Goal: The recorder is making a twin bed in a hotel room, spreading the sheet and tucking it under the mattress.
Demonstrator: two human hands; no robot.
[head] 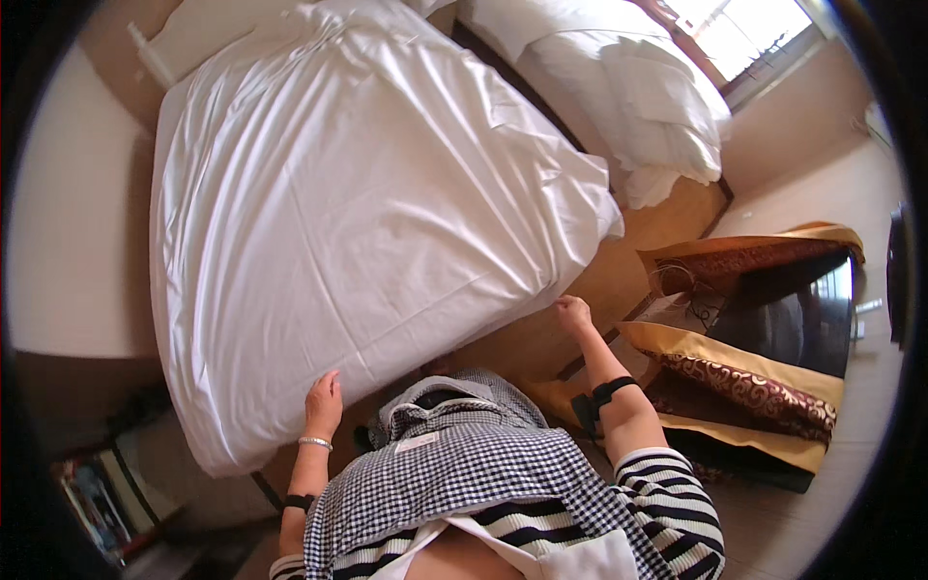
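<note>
A white sheet [348, 217] covers the bed in front of me, with long folds fanning toward its far end. At the near right edge, my right hand [573, 315] has its fingers closed on the sheet's border, near gathered creases. My left hand [323, 407], with a bracelet at the wrist, is at the near edge further left. Its fingers are extended against the sheet and no fabric is visibly pinched in them. The bed's near lower side is partly hidden by my checked apron [464, 464].
A second bed with rumpled white bedding [652, 109] stands beyond a narrow gap, near a window [747, 36]. To my right, patterned brown-and-gold cloths [747, 384] lie beside a dark glossy screen [790, 312] and loose cables [699, 312]. Shelving with items [101, 500] is at lower left.
</note>
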